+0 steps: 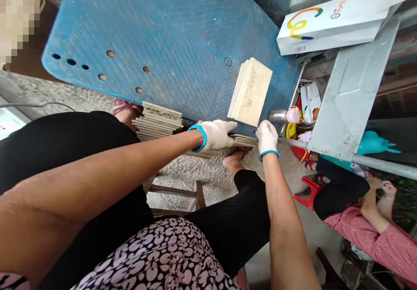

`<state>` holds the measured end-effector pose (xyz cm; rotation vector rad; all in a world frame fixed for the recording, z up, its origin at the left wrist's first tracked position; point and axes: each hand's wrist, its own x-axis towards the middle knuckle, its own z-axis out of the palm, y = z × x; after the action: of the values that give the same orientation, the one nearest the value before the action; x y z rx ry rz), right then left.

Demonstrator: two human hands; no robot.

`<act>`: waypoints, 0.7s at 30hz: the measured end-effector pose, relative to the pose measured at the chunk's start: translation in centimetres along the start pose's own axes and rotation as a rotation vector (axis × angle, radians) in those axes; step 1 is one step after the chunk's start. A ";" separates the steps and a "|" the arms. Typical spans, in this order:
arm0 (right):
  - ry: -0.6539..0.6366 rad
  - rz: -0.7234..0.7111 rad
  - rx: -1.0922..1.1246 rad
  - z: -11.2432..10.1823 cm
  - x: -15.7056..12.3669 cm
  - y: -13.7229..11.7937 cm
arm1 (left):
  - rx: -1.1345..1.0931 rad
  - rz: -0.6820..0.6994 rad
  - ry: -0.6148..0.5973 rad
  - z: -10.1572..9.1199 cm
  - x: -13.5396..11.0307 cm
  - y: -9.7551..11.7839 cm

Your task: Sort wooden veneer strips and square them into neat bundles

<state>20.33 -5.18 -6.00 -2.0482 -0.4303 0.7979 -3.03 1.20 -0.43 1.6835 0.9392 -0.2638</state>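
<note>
Both hands wear white gloves with blue cuffs and reach to the near edge of the blue table (169, 34). The left hand (216, 134) lies flat, fingers stretched to the right, on top of a low pile of thin boards (243, 140) just under the table edge; whether it grips the pile cannot be told. The right hand (267, 137) is curled at the right end of the same boards, touching them, its fingers closed about their edge. Another stack (159, 120) of such boards sits to the left, beside a sandalled foot (125, 107). On the table, far of the hands, a leaning stack of pale tiles (250, 91) stands near the right edge. A white box (332, 25) lies at the far right above a grey metal chute (355, 90). At the right, another person in a pink striped sleeve (374, 238) sits near a red stool (308, 190).
</note>
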 end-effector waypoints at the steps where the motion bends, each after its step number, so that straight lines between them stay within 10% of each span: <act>1: -0.005 0.036 0.066 0.5 0.2 -0.2 | -0.044 -0.022 0.020 -0.4 0.4 0.1; 9: -0.057 0.184 0.140 3.6 0.6 -0.4 | -0.247 -0.193 0.146 -0.5 1.5 -1.5; 21: -0.047 0.241 0.098 4.6 0.7 -0.2 | -0.219 -0.262 0.188 0.3 7.5 2.9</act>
<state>17.76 -1.87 -8.04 -2.0157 -0.1679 0.9932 4.00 4.15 -3.07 1.4011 1.2845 -0.1708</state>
